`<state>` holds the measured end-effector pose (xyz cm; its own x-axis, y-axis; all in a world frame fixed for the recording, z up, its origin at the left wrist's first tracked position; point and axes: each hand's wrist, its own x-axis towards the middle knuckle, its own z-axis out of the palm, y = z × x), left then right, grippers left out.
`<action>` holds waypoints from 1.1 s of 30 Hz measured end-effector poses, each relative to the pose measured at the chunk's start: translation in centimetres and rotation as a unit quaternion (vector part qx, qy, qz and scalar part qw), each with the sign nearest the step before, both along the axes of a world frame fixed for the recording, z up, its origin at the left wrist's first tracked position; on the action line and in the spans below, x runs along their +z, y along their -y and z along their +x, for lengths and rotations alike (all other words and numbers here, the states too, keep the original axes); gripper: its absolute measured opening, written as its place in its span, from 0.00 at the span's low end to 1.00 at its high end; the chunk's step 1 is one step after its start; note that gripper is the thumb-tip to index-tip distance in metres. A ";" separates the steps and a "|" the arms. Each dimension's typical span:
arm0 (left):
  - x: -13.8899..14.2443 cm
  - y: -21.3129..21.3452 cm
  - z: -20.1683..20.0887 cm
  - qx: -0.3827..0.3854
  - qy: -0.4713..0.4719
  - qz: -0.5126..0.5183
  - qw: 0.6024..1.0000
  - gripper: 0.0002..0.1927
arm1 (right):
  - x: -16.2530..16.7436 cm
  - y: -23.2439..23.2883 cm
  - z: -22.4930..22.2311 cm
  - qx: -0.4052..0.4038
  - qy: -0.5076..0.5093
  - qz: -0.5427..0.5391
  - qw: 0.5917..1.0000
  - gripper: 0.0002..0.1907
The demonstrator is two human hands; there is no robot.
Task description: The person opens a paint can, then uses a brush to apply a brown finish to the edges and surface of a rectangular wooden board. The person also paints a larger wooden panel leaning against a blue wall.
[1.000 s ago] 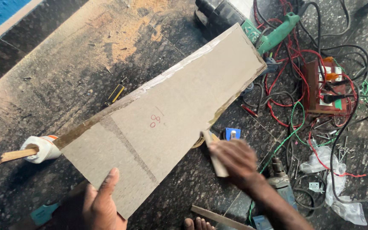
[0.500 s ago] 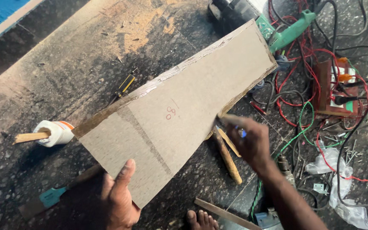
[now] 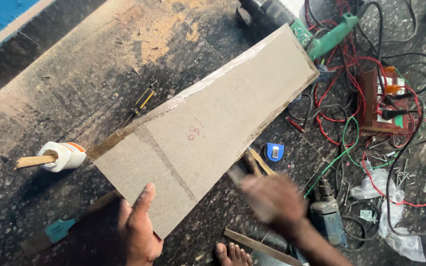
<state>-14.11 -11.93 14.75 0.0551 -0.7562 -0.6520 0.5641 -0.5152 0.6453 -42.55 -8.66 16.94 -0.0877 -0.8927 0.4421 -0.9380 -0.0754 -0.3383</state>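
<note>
A long, tapered brown board [image 3: 213, 123] with a red pencil mark lies slanted above the dark floor. My left hand [image 3: 139, 231] grips its near, wide end, thumb on top. My right hand [image 3: 274, 197] is blurred with motion beside the board's right edge. It is closed around a wooden-handled tool [image 3: 247, 165] whose grey head points at that edge. My bare toes [image 3: 230, 253] show just below.
A white pot with a stick [image 3: 65, 155] and a yellow-black screwdriver [image 3: 141, 101] lie to the left. On the right are a blue tape measure [image 3: 274, 151], a blue drill [image 3: 329, 216], tangled wires [image 3: 341, 98], a wooden switchboard [image 3: 380, 103] and a green tool [image 3: 334, 34].
My right hand has moved down and right, away from the board's edge, and is now blurred. The board has tilted slightly, and my left hand keeps its grip.
</note>
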 end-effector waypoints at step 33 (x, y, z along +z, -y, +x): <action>-1.6 -0.5 -0.1 -0.001 -0.040 -0.048 0.998 0.34 | -4.2 4.7 -8.6 -0.086 0.058 0.066 0.992 0.11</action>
